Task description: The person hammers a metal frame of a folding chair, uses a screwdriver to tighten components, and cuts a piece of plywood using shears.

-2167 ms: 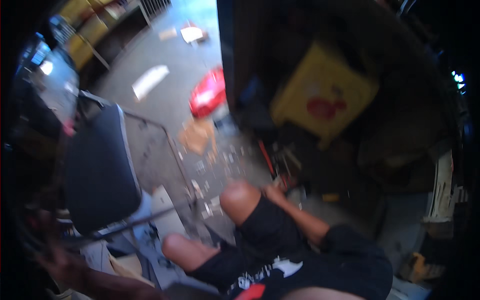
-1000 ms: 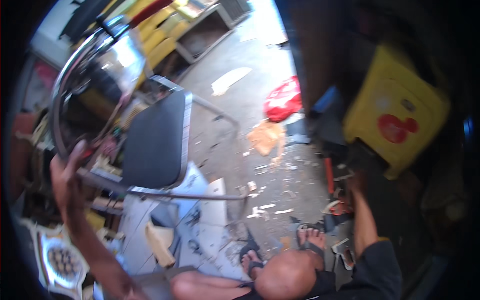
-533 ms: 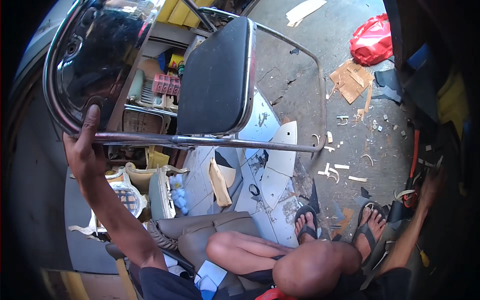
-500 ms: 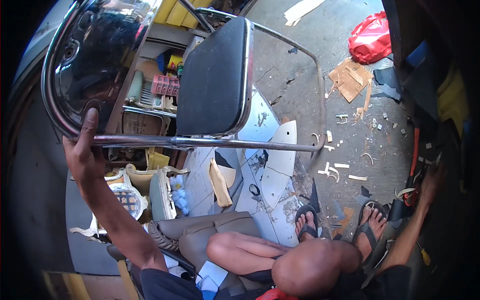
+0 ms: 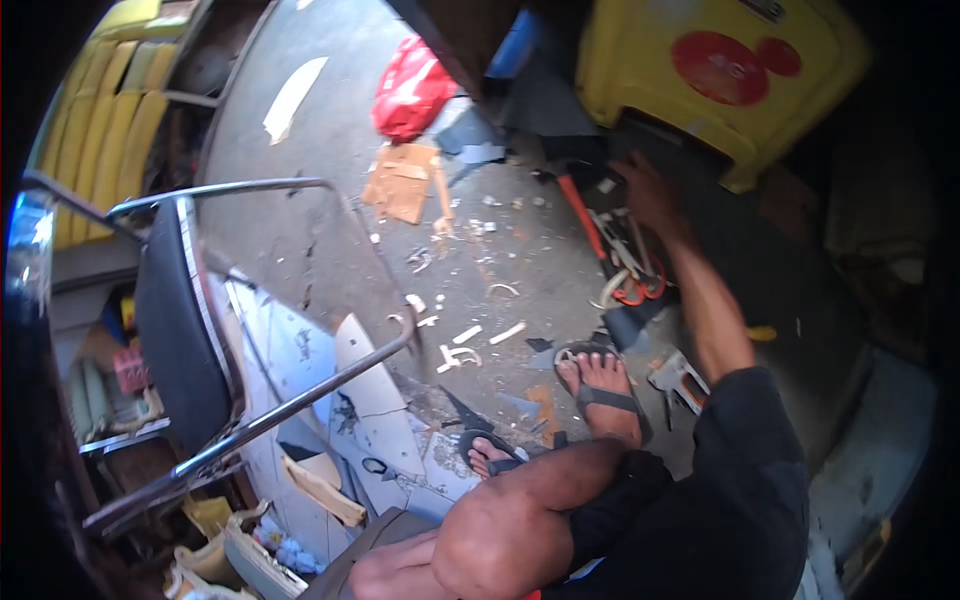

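Observation:
My right hand [image 5: 652,196] reaches down to the floor beside a hand tool with a long red handle [image 5: 582,215]. Its fingers are blurred and partly turned away, so their grip does not show. Close below lie scissors with orange handles [image 5: 640,288]. A staple gun [image 5: 682,382] rests nearer my right foot. At the left stands a folding chair with a tubular chrome frame [image 5: 290,408] and a black padded seat [image 5: 180,320], tipped on its side. My left hand is out of view.
A yellow plastic chair [image 5: 640,70] stands at the upper right. Scraps, cardboard [image 5: 402,185] and a red plastic bag [image 5: 412,90] lie on the concrete floor. White broken tiles [image 5: 375,425] are beneath the chair frame. Yellow cushions [image 5: 110,120] sit at the far left.
The view has swung right, putting the chair farther left and my left hand out of the picture. My right hand has moved forward, past the scissors.

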Tool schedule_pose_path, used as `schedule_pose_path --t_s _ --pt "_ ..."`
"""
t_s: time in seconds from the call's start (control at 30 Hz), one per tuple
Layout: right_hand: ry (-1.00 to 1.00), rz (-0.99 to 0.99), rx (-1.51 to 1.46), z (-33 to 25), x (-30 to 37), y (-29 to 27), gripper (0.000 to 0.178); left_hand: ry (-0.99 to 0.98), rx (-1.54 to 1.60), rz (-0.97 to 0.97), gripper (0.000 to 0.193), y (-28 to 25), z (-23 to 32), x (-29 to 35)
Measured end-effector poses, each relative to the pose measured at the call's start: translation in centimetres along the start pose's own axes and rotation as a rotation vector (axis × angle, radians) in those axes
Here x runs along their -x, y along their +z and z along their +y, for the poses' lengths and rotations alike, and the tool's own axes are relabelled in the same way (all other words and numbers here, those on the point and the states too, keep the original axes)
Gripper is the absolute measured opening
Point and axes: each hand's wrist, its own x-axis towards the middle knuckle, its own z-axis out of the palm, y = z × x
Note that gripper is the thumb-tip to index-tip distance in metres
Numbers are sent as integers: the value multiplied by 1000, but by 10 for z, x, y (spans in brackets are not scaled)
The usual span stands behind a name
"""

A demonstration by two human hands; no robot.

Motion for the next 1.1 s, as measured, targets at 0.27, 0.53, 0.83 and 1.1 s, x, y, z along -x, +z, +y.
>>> schedule_pose_path --t_s 0.27,0.53,0.83,1.1 --pt "-130 102 175 94 -38 35 38 151 126 -255 36 25 -3 -26" --pt "-355 -220 -1514 -382 36 -99 19 100 78 -282 35 -10 -9 -6" --pt "-851 -1 -2011 -587 63 -189 18 117 153 -376 31 0 11 -11" --pt "-832 196 -2030 -629 77 -186 15 48 118 -397 28 -4 6 -13"
